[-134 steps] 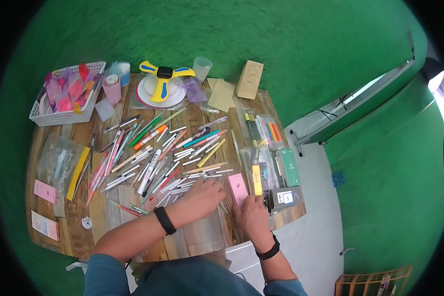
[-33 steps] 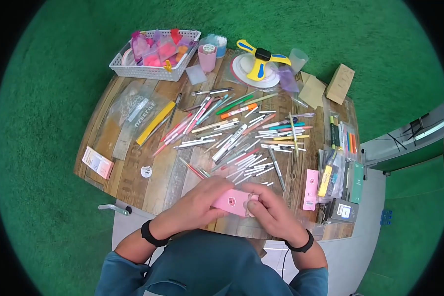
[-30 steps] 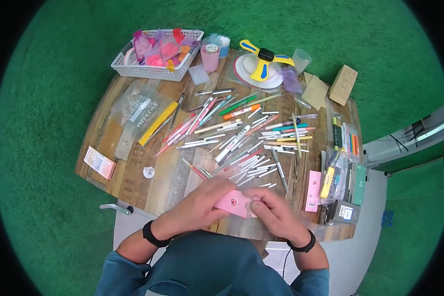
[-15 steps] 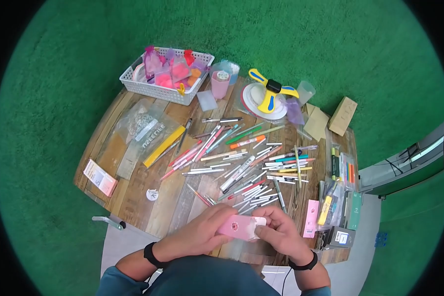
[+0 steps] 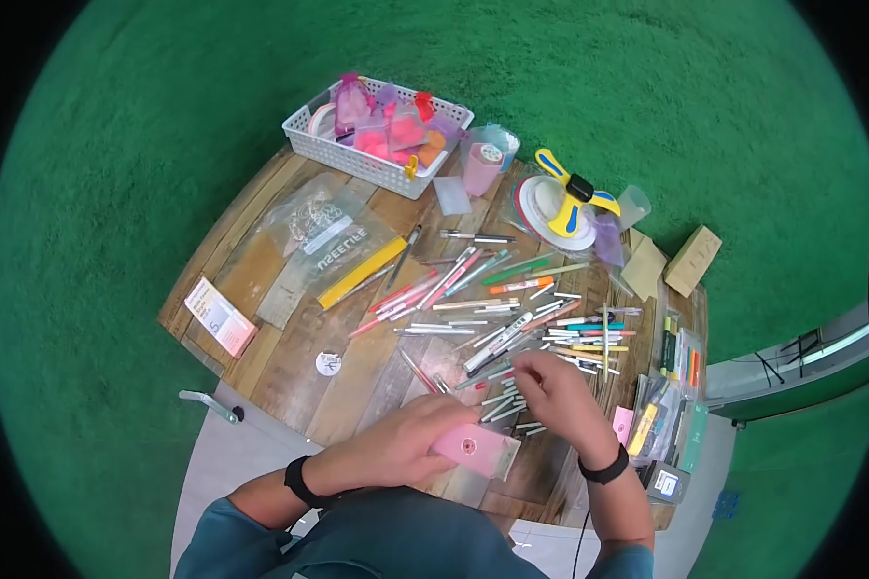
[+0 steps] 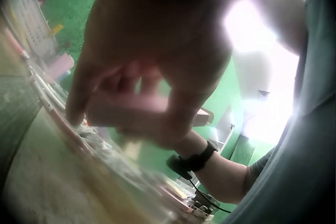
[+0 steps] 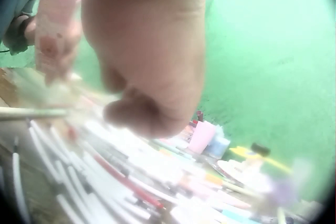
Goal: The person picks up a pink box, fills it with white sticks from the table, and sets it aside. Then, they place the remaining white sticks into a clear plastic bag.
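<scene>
My left hand (image 5: 420, 444) grips a small pink box (image 5: 468, 446) with a round red motif, low over the table's near side. The box's right end looks pale and see-through. My right hand (image 5: 560, 400) hangs close over the near part of a spread of pens, its fingers curled and nothing visible in them. In the right wrist view, white sticks (image 7: 79, 182) and a red pen (image 7: 128, 182) lie below the curled fingers. The box seen from the left wrist is blurred, held between thumb and fingers.
Along the back stand a white basket (image 5: 357, 166), a pink cup (image 5: 483, 172), a yellow-blue three-armed stand (image 5: 572, 205) on plates and a cardboard box (image 5: 693, 262). To the left lie a clear bag (image 5: 328, 217) and a small carton (image 5: 220, 317). Packaged markers (image 5: 686, 362) line the right.
The right hand has left the pink box's end and moved up over the pens; the left hand still holds the box. Earlier, the right hand was at the packages on the right. The head view has shifted.
</scene>
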The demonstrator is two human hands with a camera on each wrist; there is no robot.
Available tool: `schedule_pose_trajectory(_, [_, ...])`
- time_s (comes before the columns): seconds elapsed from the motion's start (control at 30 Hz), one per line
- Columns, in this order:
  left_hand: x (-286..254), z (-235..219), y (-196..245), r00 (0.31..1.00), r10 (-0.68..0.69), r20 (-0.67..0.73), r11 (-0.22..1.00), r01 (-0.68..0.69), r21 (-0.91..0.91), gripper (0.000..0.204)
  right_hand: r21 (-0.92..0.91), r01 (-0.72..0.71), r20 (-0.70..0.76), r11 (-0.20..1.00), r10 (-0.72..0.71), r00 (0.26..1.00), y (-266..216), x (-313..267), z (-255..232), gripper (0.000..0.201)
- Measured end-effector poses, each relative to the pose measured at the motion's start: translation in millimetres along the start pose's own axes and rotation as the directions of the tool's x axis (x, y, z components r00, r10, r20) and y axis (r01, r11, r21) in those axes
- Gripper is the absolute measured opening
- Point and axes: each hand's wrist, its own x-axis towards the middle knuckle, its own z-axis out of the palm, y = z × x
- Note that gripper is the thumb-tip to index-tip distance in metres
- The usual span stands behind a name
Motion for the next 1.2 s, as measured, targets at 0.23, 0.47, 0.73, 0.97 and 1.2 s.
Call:
schedule_pose_trajectory(0.23, [5,0,-11,0.999,-0.01,-0.036,1.0,0.01,0.006,0.057,-0.312,0.324,0.048,0.893,-0.326,0.944,-4,91,20,0.014])
schedule_pose_trajectory(0.47, [4,-19,-11,0.994,-0.061,-0.093,0.997,0.065,0.045,0.063,-0.448,0.405,0.016,0.797,-0.446,0.895,1,150,45,0.021])
schedule_pose_trajectory(0.73, [3,-20,-13,0.992,-0.105,-0.074,0.993,0.108,0.04,0.06,-0.412,0.396,-0.017,0.82,-0.442,0.897,27,127,42,0.025])
schedule_pose_trajectory(0.97, [12,-20,-16,0.995,-0.066,-0.079,0.995,0.071,0.071,0.062,-0.415,0.317,-0.09,0.853,-0.385,0.918,42,127,22,0.02])
schedule_pose_trajectory(1.2, [10,-21,-13,0.99,-0.109,-0.095,0.991,0.116,0.073,0.064,-0.445,0.272,-0.118,0.853,-0.357,0.926,67,183,5,0.011])
